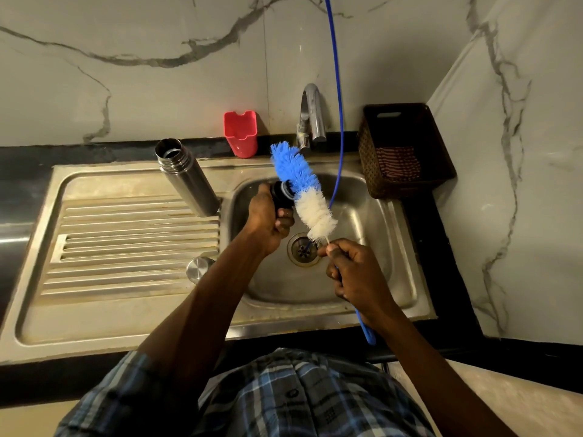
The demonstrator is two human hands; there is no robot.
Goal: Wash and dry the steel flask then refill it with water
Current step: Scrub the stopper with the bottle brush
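Open cylindrical steel flask (188, 177) upright on drainboard beside sink basin (372, 216), left hand (268, 220) gripping black round flask stopper (281, 194), right hand (355, 272) clutching blue-and-white bristled bottle brush (303, 190) touching stopper

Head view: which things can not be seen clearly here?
- Black stopper: mostly covered by the left hand and the bottle brush.
- Brush handle: its middle is hidden inside the right hand.
- Steel flask: inside too dark.
- Basket: cloth inside unclear.
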